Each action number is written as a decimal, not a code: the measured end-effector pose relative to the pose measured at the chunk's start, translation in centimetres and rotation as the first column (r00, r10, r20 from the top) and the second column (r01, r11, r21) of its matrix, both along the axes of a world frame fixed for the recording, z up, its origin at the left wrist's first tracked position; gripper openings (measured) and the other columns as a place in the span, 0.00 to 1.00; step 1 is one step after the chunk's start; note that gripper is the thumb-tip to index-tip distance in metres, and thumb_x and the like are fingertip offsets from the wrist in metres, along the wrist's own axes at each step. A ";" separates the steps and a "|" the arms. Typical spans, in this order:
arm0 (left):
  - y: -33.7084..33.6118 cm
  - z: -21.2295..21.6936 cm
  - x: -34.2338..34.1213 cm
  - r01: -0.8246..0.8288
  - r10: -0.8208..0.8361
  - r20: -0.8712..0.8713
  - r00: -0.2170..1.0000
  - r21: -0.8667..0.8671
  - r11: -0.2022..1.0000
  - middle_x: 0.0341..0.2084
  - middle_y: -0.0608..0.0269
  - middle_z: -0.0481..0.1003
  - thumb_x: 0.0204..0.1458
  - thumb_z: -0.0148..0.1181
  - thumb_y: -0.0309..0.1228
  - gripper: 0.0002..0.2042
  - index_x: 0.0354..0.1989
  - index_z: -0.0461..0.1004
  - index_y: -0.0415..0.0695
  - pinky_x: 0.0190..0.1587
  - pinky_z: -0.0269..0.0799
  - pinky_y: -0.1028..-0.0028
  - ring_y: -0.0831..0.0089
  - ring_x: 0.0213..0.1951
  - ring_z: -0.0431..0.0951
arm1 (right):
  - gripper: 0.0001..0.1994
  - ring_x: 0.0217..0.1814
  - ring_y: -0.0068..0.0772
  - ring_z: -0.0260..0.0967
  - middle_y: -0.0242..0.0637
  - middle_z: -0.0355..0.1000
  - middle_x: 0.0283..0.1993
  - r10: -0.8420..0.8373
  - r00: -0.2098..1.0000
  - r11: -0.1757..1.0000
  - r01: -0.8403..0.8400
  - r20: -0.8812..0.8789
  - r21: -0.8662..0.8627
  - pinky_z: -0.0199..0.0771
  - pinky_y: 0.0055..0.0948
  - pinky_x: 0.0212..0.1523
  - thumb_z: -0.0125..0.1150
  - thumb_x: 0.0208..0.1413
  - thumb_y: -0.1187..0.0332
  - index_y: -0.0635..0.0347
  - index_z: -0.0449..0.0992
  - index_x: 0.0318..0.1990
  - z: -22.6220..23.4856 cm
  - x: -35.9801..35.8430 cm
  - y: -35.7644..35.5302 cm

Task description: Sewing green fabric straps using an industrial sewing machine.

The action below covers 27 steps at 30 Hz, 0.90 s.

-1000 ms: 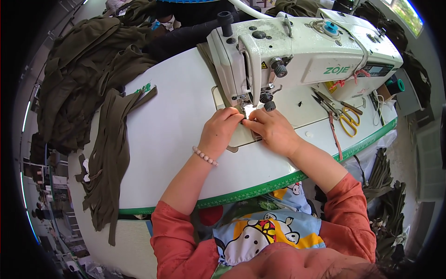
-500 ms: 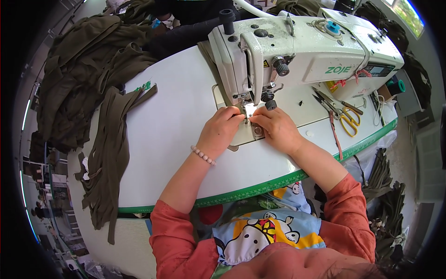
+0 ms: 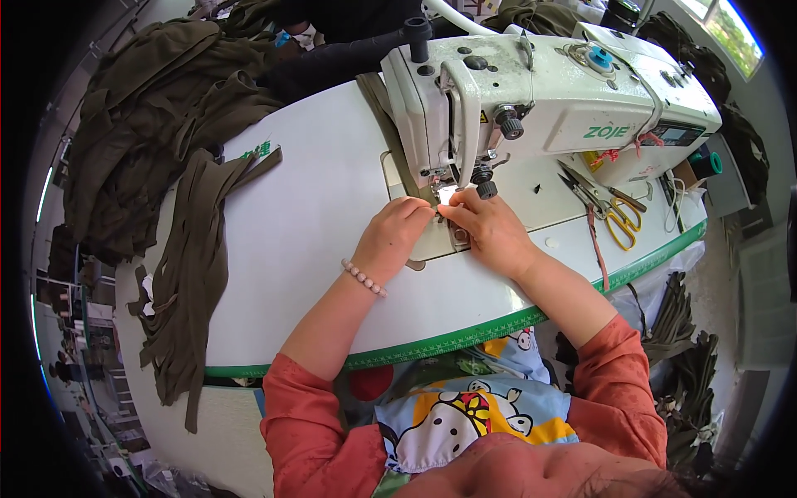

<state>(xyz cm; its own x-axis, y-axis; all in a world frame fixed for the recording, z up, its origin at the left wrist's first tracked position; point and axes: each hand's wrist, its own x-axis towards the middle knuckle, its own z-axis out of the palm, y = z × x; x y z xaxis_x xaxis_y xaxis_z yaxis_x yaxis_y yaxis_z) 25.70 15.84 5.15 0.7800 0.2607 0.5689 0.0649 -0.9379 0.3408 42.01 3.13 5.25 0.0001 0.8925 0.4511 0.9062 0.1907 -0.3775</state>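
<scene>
A white curved worktop (image 3: 315,207) fills the middle of the frame, edged in green along its near side. At upper left lies a large heap of olive fabric (image 3: 158,108), and a bundle of olive strips (image 3: 195,274) hangs over the worktop's left edge. A white sewing machine (image 3: 564,100) stretches across the upper right. Right of the hands, at centre right, yellow-handled scissors (image 3: 621,222) lie on the worktop.

The person's forearms, in coral sleeves, rise from the lower edge. The left hand (image 3: 390,241), with a bead bracelet (image 3: 364,278) at the wrist, and the right hand (image 3: 490,232) meet at centre frame, just under the machine's needle area. Between their fingertips sits a small pale fabric piece (image 3: 448,197), lying on the machine bed directly before the presser foot. Both grips appear pinched together on this piece, though the fingertips largely hide it.

The fingertips sit very close to the needle; if the machine ran with them there, a finger could likely be caught. The piece is small, so a slight slip of either hand would probably skew the seam.
</scene>
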 end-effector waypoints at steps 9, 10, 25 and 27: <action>0.1 -0.4 0.1 0.009 -0.009 0.010 1.000 0.015 1.000 0.35 0.65 0.76 0.42 0.64 0.18 0.09 0.34 0.76 0.41 0.41 0.77 0.71 0.66 0.39 0.78 | 0.24 0.41 0.43 0.70 0.36 0.68 0.48 -0.002 1.000 1.000 0.002 0.027 -0.004 0.70 0.37 0.41 0.59 0.39 0.82 0.55 0.75 0.49 0.3 -0.1 0.0; 0.1 -0.4 0.1 0.011 -0.011 0.012 1.000 0.013 1.000 0.35 0.65 0.77 0.42 0.65 0.18 0.09 0.34 0.76 0.41 0.41 0.77 0.71 0.66 0.39 0.78 | 0.24 0.41 0.43 0.70 0.36 0.68 0.48 -0.002 0.999 1.000 0.002 0.032 -0.001 0.70 0.37 0.41 0.59 0.40 0.82 0.55 0.75 0.49 0.3 0.0 0.0; 1.1 -0.7 1.2 -0.071 0.071 0.001 0.998 0.009 0.997 0.34 0.65 0.77 0.43 0.63 0.20 0.09 0.34 0.76 0.43 0.42 0.77 0.70 0.65 0.40 0.78 | 0.26 0.48 0.45 0.68 0.40 0.67 0.51 -0.062 0.996 0.995 0.067 0.068 -0.079 0.69 0.38 0.48 0.57 0.40 0.82 0.58 0.73 0.52 0.3 -0.3 0.3; 1.1 -0.8 1.2 -0.074 0.074 0.004 0.997 0.009 0.997 0.34 0.65 0.77 0.43 0.63 0.20 0.09 0.34 0.76 0.43 0.43 0.77 0.70 0.65 0.40 0.78 | 0.26 0.49 0.45 0.68 0.40 0.67 0.51 -0.070 0.995 0.991 0.078 0.075 -0.107 0.69 0.38 0.49 0.57 0.41 0.82 0.58 0.73 0.53 0.2 -0.3 0.3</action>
